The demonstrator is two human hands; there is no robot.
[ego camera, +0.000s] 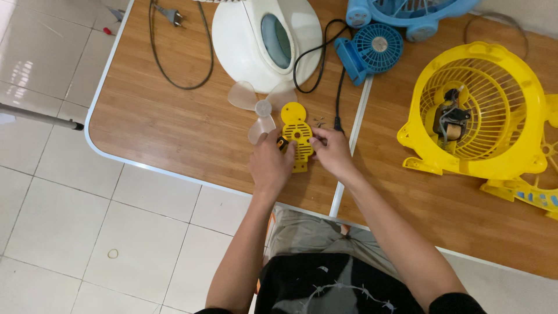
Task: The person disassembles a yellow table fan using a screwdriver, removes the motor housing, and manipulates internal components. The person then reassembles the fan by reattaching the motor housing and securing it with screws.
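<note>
Holding: both hands meet on a yellow slotted plate near the table front edge.
Left hand: grip curled around a small black-and-yellow tool touching the plate.
Right hand: fingertips pinching the plate's right side.
Room: bare wood to the left; clear fan blade just beside; yellow fan housing well apart.

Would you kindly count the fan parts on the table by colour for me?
Yellow: 2, the fan housing and the slotted cover plate, held by the left hand and right hand.
Blue: 2, the small fan and the larger fan.
White: 1, the rounded housing.
Clear: 1, the fan blade.
Total: 6
</note>
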